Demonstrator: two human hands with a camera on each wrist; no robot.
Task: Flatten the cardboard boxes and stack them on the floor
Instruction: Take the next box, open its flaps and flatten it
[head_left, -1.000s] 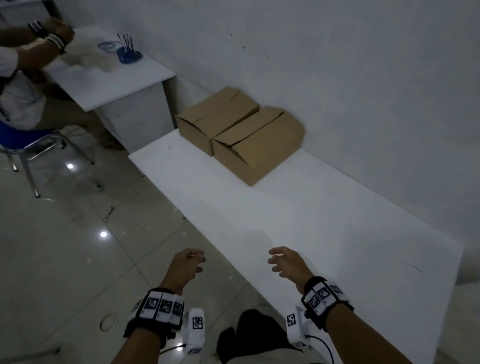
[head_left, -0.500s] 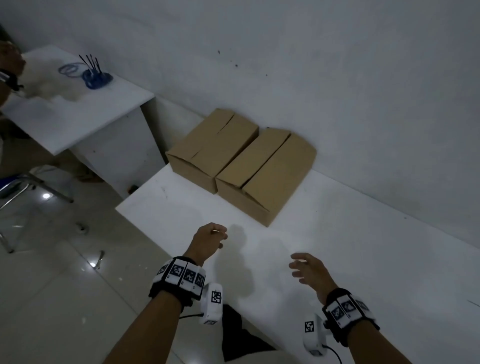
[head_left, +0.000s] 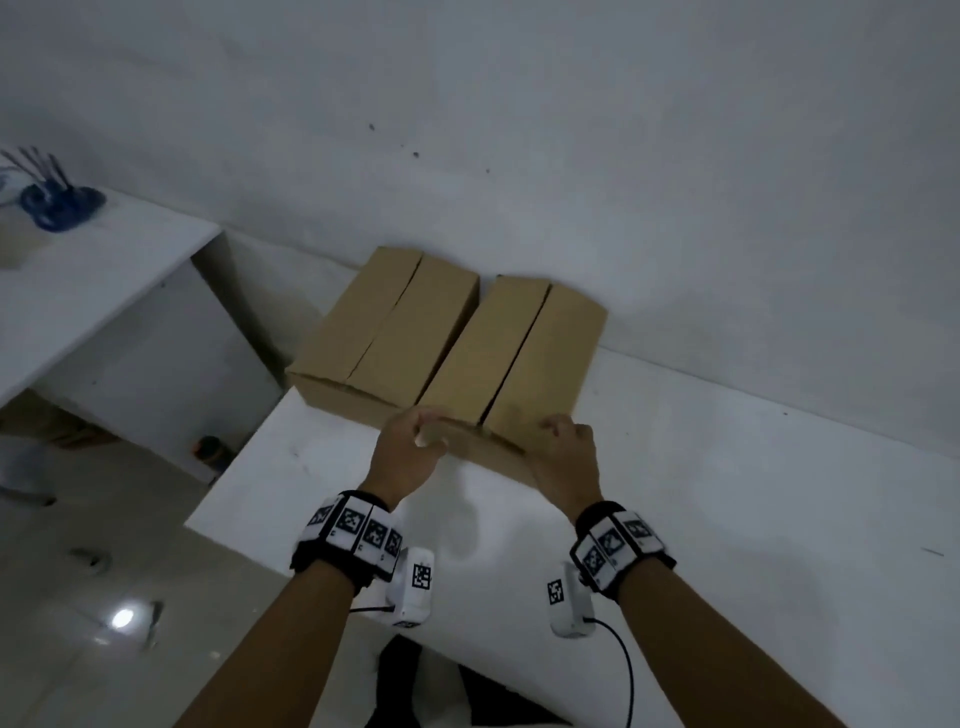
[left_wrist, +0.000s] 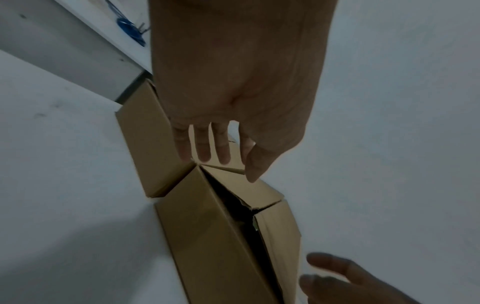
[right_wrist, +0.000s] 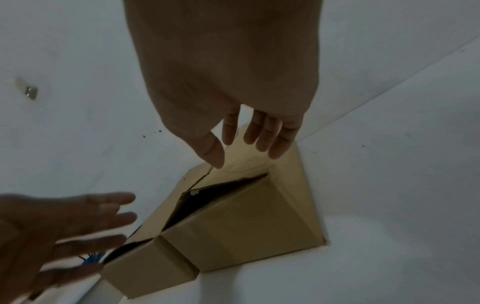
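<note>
**Two cardboard boxes against a white wall, both hands at the nearer one**

A long white tabletop (head_left: 727, 519) runs along a plain white wall (head_left: 571, 130) marked with a few small dark specks. At its far left end two brown cardboard boxes stand side by side, touching each other and backed against the wall. The left box (head_left: 384, 332) overhangs the tabletop's end slightly; the right box (head_left: 519, 358) sits fully on the surface. Each has its top flaps folded in, with a dark seam running down the middle; in the wrist views the right box's flaps gape a little at the seam.

The left hand (head_left: 410, 452) is at the near top edge of the right box, close to the corner shared with its neighbour. Its grip is loose: the left wrist view shows the fingers (left_wrist: 202, 148) extended and spread, holding nothing. The right hand (head_left: 563, 452) lies over the near right corner of the same box, its fingers (right_wrist: 262, 133) likewise straight and relaxed, holding nothing; whether either hand actually touches the cardboard cannot be told.

Beyond the boxes to the left stands a second white desk (head_left: 93, 291), separate from the tabletop, with a blue holder (head_left: 60, 200) of thin dark sticks on it. Below lies a glossy pale tiled floor (head_left: 104, 597) with a bright light reflection (head_left: 123, 618).
</note>
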